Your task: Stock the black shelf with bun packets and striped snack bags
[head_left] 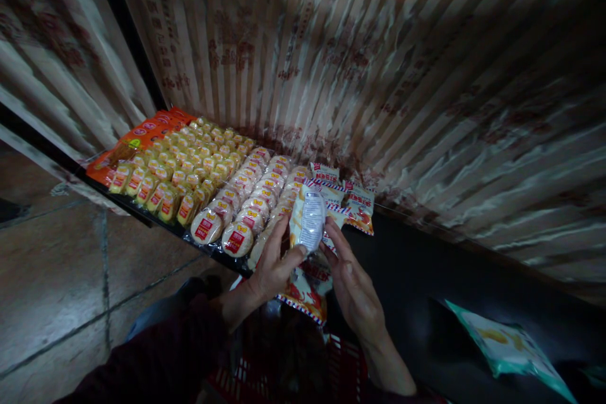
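A white snack packet [310, 222] with printed text on its back is tilted up between my hands, above the shelf's front. My left hand [272, 268] grips its lower left side, thumb across the front. At its right edge are the fingers of my right hand [354, 290], fairly straight and touching the packet. Behind it lie similar white packets with red print and striped edges [360, 207]. Another striped packet [303, 297] shows below my hands, above a red plastic basket [348, 363].
Rows of round wrapped cakes [238, 238], small yellow wrapped cakes [163, 199] and orange bags [137, 139] fill the left of the black shelf [402, 271]. A green-and-white packet [514, 344] lies at the right. Pleated printed curtain [293, 44] hangs behind. Tiled floor [61, 278] is at left.
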`<state>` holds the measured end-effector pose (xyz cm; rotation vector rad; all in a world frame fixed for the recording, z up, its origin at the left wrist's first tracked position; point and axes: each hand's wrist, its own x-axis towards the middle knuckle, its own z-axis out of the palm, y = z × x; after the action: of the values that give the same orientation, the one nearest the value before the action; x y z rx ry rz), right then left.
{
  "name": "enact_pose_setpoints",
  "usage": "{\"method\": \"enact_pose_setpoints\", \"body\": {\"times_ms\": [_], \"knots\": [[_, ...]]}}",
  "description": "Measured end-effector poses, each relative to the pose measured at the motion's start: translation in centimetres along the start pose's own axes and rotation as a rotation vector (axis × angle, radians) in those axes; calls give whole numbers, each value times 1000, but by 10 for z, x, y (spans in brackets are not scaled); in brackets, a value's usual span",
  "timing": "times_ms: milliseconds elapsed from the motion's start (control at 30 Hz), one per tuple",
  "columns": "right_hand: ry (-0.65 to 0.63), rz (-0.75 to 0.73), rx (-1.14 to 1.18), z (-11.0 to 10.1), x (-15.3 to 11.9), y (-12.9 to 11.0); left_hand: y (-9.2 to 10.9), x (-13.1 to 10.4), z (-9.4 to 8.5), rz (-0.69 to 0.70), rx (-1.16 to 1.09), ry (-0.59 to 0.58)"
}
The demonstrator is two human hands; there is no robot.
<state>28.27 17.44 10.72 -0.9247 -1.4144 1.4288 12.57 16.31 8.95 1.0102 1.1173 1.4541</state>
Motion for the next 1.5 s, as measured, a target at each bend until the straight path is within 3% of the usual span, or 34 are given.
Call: {"method": "enact_pose_setpoints", "body": {"times_ms": [133, 300, 500, 700, 933, 1267, 1500], "knots": [[7, -98, -92, 0, 0, 0, -5, 10, -1, -113, -256, 92], [-12, -132, -296, -4, 0, -3, 2, 22, 3, -272, -676, 41], [-24, -262, -487, -6, -1, -3, 8, 25, 0, -395, -911, 13], [17, -383, -645, -5, 0, -3, 8, 26, 1, -451, -975, -13], [77, -408, -672, -4, 1, -3, 5, 25, 0, -421, -938, -38], [21, -260, -589, -4, -4, 1, 7, 25, 6, -412, -998, -31], [58, -182, -412, -2, -5, 2, 5, 20, 4, -375, -885, -211]]}}
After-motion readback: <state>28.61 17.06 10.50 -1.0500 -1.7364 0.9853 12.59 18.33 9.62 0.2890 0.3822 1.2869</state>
